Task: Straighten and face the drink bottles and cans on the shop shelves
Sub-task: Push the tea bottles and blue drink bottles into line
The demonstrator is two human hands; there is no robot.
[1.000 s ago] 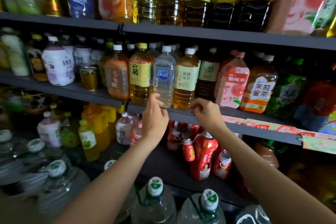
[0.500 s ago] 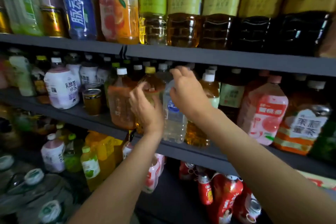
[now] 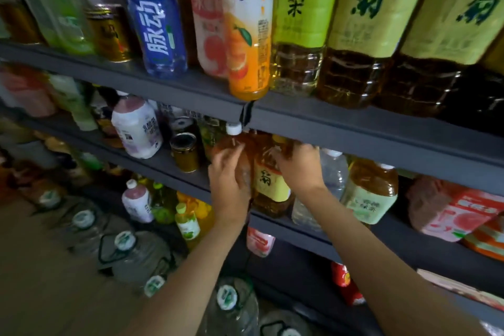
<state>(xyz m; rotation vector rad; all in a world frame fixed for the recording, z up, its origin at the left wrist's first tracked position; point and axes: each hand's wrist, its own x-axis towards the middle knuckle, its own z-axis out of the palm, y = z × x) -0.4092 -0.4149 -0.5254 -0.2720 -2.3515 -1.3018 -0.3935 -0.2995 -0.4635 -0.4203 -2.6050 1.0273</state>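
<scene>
The tea bottle (image 3: 270,185) with the yellow label stands on the middle shelf (image 3: 381,237), at its front edge, between an amber bottle (image 3: 240,150) with a white cap on its left and a clear water bottle (image 3: 331,172) on its right. Half a second ago the right hand was up at the water bottle's neck and the left was on the tea bottle; now both have moved one place leftward. The right hand (image 3: 300,166) curls over the tea bottle's shoulder and hides its cap, gripping it. The left hand (image 3: 230,180) lies against the amber bottle's side with fingers spread and lightly bent around it. That suggests the water bottle is done and this pair is being turned next. The tea bottle looks upright, its label showing a dark character and facing mostly outward, perhaps a little to the left. A green-label bottle (image 3: 368,194) stands further right, and a small can (image 3: 185,151) and a white bottle (image 3: 136,125) stand to the left.
</scene>
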